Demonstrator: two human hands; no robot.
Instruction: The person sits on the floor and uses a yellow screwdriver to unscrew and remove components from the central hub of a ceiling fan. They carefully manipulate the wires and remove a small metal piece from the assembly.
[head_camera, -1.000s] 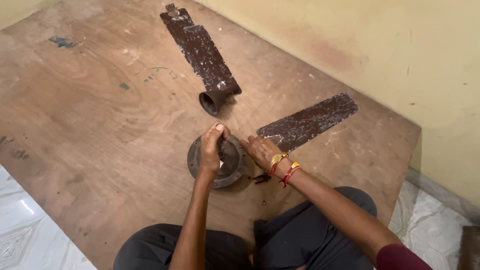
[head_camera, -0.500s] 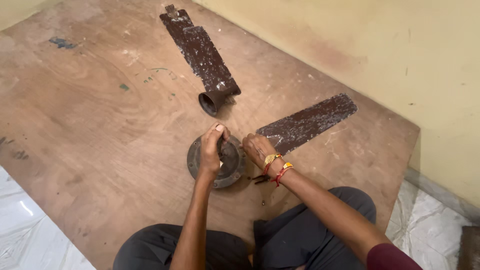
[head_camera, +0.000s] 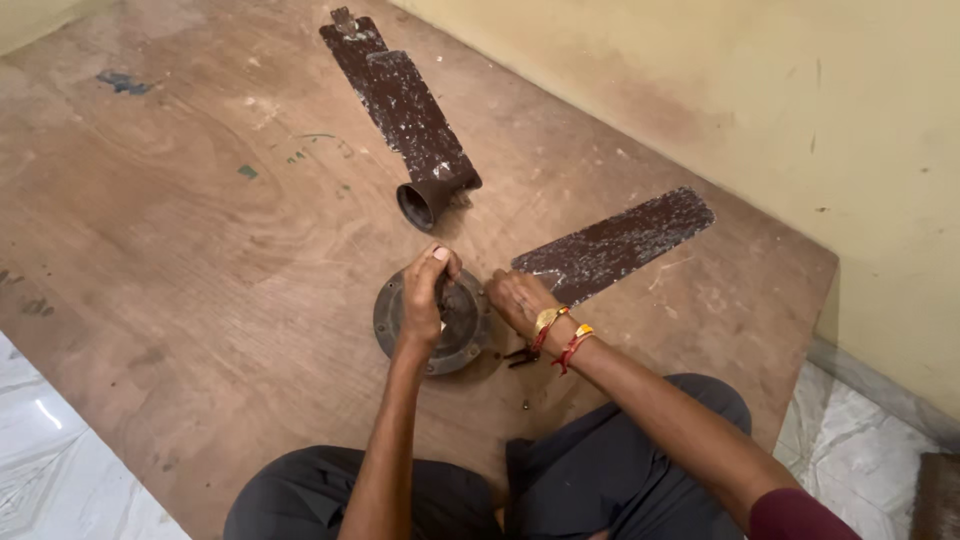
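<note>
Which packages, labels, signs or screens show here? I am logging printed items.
None in view: only the wooden board, two dark fan blades, a dark cup and the round motor housing under the left hand and right hand.

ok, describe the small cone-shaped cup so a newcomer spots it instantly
Start at the brown wooden board on the floor. Above the round motor housing under both hands, a long dark fan blade runs toward the top edge. The cup lies at its near end: dark, flared, open mouth facing the viewer.
</note>
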